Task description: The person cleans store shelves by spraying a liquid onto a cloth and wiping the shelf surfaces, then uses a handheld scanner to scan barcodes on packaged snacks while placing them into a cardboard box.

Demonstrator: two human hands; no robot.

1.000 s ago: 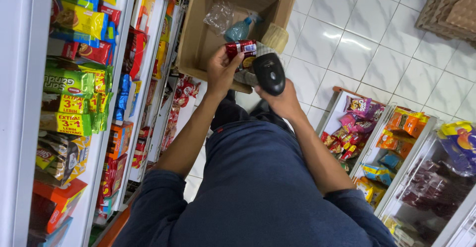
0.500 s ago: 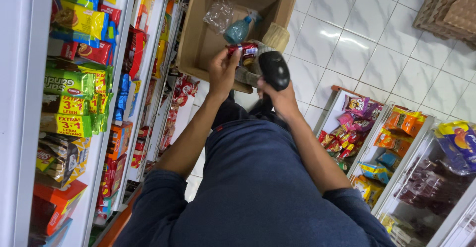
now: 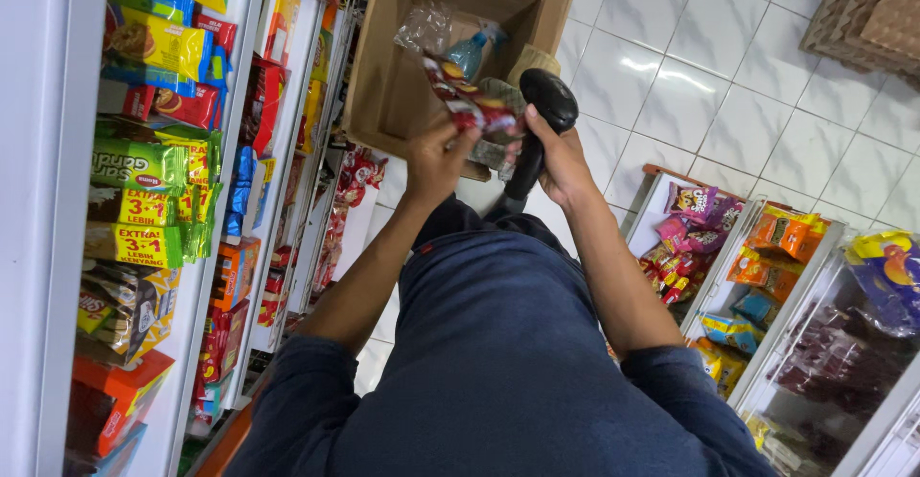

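My left hand (image 3: 436, 163) holds up a strip of small red snack packets (image 3: 471, 102) in front of an open cardboard box (image 3: 383, 84). My right hand (image 3: 563, 163) grips a black handheld barcode scanner (image 3: 537, 123), its head right beside the packets. Inside the box lie a clear plastic bag (image 3: 425, 27) and a blue bottle (image 3: 470, 53). My dark blue shirt fills the lower middle of the view.
Shelves (image 3: 206, 199) packed with colourful snack packs run along the left. Angled racks (image 3: 728, 257) of sweets and packets stand at the right. White floor tiles (image 3: 671, 65) lie beyond the box, and stacked egg trays (image 3: 867, 12) sit at the top right.
The red packets have been lifted higher, and now hang as a strip. The scanner has tilted up beside them. The view has shifted a little closer.
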